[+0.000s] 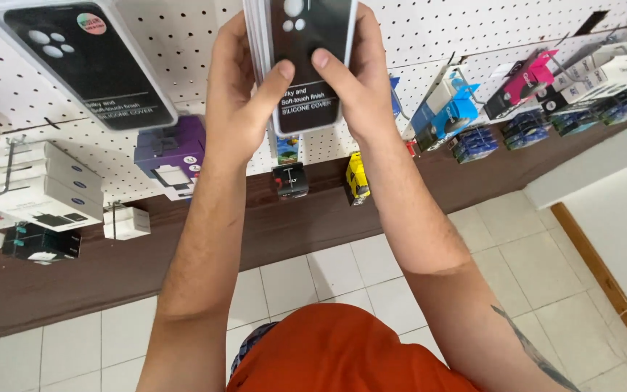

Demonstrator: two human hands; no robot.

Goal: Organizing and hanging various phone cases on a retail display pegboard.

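Against the white pegboard wall, seen from the head camera: left hand and right hand clamped together on a stack of clear-packed black phone cases held up near the board's top edge, thumbs pressed on the front pack. At the upper left corner, another black phone case pack hanging on the board; along the lower edge, a purple box, white boxes, a yellow item and blue packs above a brown wooden strip and tiled floor.
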